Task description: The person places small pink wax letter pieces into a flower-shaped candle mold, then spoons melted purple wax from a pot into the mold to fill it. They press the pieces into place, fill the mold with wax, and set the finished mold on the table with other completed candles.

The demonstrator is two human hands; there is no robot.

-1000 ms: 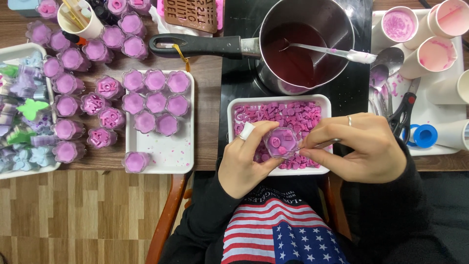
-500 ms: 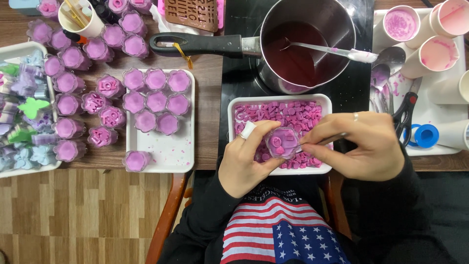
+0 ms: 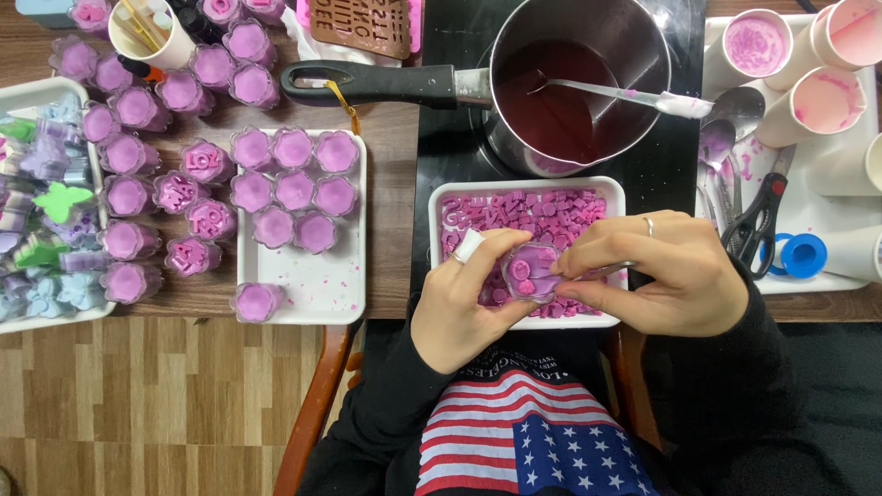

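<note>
Two hands meet over a white tray [image 3: 439, 197] of small pink-purple wax pieces. Left hand [image 3: 464, 303] cups a clear flower-shaped cup [image 3: 530, 272] of purple wax, fingers curled round it; right hand [image 3: 657, 276] pinches its edge, half hiding it. Nine filled cups sit on the white tray [image 3: 340, 276] at left. Four paper cups [image 3: 758, 41] stand upper right, partly cut off.

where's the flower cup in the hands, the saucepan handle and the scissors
flower-shaped cup [image 3: 531, 273]: head view, on its pink wax top, between both hands' fingertips.
saucepan handle [image 3: 367, 84]: head view, middle of the black grip.
scissors [image 3: 755, 220]: head view, on the black handle loops, right tray.
</note>
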